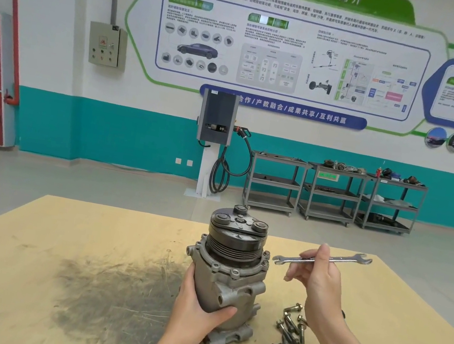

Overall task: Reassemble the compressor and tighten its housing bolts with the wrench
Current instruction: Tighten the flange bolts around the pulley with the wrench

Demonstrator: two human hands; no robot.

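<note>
Standing upright on the counter [22, 272], the compressor [229, 274] has its long axis running vertical, black pulley end up and mounting lugs down against the wood. My left hand [197, 308] wraps the lower left of its body, fingers curled behind it and thumb across the front, holding it firm. The housing is dull grey cast metal with a flange ring below the pulley; bolt heads show around that ring. The pulley is dark and ribbed, with a clutch plate on top carrying 3 round bosses.

To the right of the compressor, level with the pulley, my right hand [318, 280] pinches the wrench [322, 258] near its middle between thumb and fingertips, clear of the counter. The wrench is a bright double open-ended spanner; its long axis lies nearly horizontal, 1 jaw pointing toward the compressor's flange, just short of it, the other pointing away to the right and slightly up.

Lower right of the compressor, beside its base, a loose heap of bolts [291, 328] lies on the counter. Left of the compressor a dark grey smudge [113, 303] spreads over the wood.
</note>
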